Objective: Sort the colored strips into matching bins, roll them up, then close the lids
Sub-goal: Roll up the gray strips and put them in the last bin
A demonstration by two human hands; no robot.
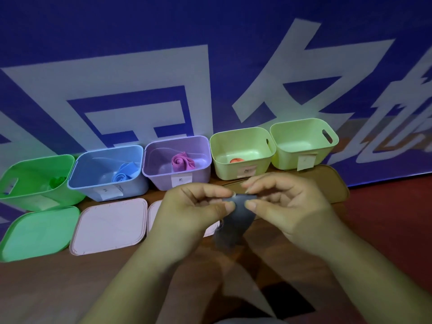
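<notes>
A dark grey strip (236,218) hangs between my hands above the wooden table. My left hand (194,213) pinches its top edge from the left and my right hand (287,206) pinches it from the right. Behind them stands a row of open bins: a green bin (25,197) with a green roll (57,181), a blue bin (131,188) with a blue roll (122,175), a purple bin (159,176) with a pink-purple roll (181,162), a pale green bin (224,169) with an orange roll (236,160), and a second pale green bin (285,160) with nothing visible inside.
Lids lie flat in front of the bins: a green lid (37,232), a pink lid (109,226), another pink lid (154,213) partly hidden by my left hand, and a brown lid (336,183) at the right. A blue banner wall (210,66) stands right behind the bins.
</notes>
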